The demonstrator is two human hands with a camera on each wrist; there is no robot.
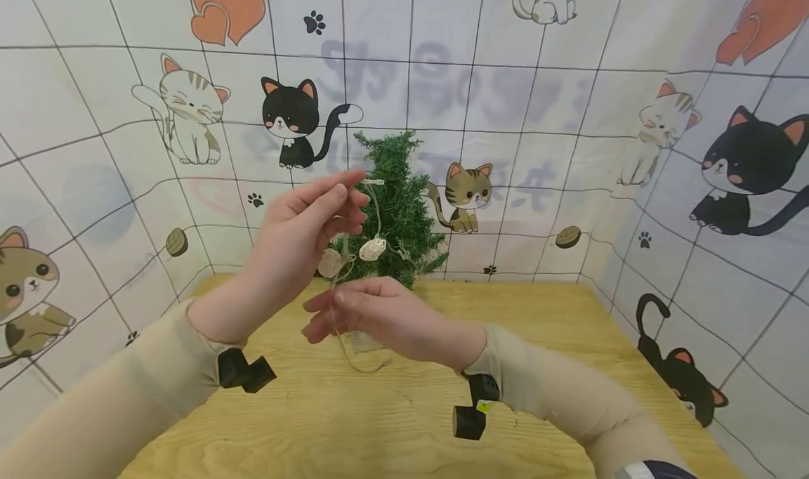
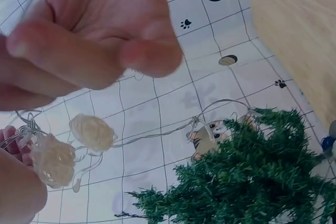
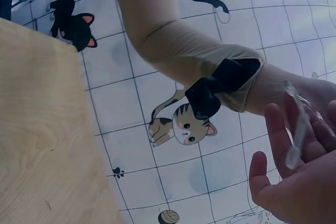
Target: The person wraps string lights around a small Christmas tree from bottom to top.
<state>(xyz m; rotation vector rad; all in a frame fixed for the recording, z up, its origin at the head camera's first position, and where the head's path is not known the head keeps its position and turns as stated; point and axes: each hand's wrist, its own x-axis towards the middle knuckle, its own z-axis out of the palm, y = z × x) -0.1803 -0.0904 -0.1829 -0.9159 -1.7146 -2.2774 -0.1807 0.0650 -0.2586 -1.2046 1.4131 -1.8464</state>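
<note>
My left hand [image 1: 303, 219] is raised in front of the small green Christmas tree [image 1: 401, 205]. Its thumb and forefinger pinch the thin wire of a string of lights, and a clear bulb [image 1: 374, 182] sticks out past the fingertips. Two white woven balls [image 1: 373, 249] hang on the string below, also showing as pale balls [image 2: 92, 132] in the left wrist view. My right hand [image 1: 392, 317] is lower, fingers extended leftward, with a loop of wire [image 1: 344, 352] running down across them. In the right wrist view a clear strip [image 3: 298, 142] crosses the right hand's loosely spread fingers.
The tree stands at the back of a wooden table [image 1: 316, 409], near a cloth backdrop [image 1: 518, 114] printed with cats and grid lines. Twisted wire [image 2: 157, 134] runs from the balls toward the tree's branches. Black wrist cameras [image 1: 243, 370] are strapped to both forearms.
</note>
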